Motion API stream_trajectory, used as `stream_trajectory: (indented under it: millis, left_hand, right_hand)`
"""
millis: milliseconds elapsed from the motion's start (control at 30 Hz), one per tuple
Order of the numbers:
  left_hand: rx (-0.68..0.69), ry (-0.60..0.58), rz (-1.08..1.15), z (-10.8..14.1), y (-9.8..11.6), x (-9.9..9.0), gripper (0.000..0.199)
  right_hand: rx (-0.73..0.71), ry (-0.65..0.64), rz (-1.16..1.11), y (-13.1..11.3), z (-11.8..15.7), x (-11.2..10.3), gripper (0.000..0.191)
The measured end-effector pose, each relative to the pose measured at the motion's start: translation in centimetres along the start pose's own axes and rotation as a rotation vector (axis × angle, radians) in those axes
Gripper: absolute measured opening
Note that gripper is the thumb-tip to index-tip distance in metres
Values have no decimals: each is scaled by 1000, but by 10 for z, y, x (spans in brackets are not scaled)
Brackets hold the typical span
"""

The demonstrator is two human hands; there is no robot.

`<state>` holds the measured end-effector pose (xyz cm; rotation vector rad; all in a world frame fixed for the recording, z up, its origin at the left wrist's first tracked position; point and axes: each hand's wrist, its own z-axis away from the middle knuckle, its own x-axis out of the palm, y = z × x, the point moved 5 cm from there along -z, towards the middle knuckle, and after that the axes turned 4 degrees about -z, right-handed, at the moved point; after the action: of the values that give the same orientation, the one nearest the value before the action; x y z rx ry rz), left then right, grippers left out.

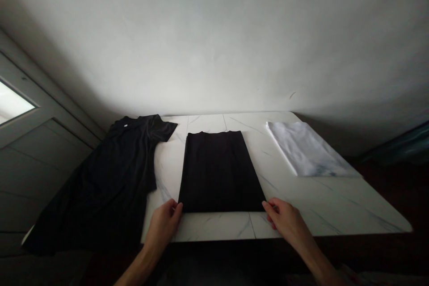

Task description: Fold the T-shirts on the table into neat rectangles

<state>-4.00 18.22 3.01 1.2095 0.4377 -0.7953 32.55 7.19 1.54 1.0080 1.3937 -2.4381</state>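
Marbled white tabletop bears 1 flat, smooth, rectangular folded black cloth

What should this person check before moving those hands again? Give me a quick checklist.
1. Left hand pinching a near corner of the black cloth: ok.
2. Right hand pinching the other near corner: ok.
3. Black cloth lying flat on the table: ok.
4. Black cloth apart from the shirt and white cloth: ok.
5. Shirt folded: not ok, spread out.
6. Black cloth's inner layers smooth: cannot tell.
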Motion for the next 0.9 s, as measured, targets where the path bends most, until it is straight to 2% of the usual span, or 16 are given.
stream_trajectory:
  millis: [67,133,233,400,533,600,633,700,767,833,900]
  left_hand:
    - [66,85,-138,4,4,-5,33]
    - [76,116,-204,6,6,-6,33]
    - [61,104,-263,6,7,-4,34]
    - [60,67,-406,7,7,-3,28]
    - [71,63,-598,7,7,-6,26]
    - [174,151,-644,2,20,-6,28]
    - [287,200,-645,-2,33,-3,32]
    - [598,245,-635,-12,64,12,42]
    - [870,199,-651,-26,88,32,52]
    - [958,148,-705,-46,96,47,58]
    - [906,130,-751,-68,89,51,61]
  right_hand:
    - [-54,42,90,-3,1,-2,31]
    - [-112,84,180,-7,1,-3,29]
    - [-169,136,316,-12,2,-3,29]
    - [-179,166,440,-9,1,-6,31]
    - [-172,207,471,-7,3,-11,20]
    - [-224,245,451,-21,4,-9,19]
    - [-296,249,424,-34,4,-4,23]
    - [-529,201,362,-70,4,15,34]
    - [-782,78,346,-104,1,39,44]
    - [-915,-40,408,-120,-9,58,55]
    - [-915,-93,499,-118,-23,66,63]
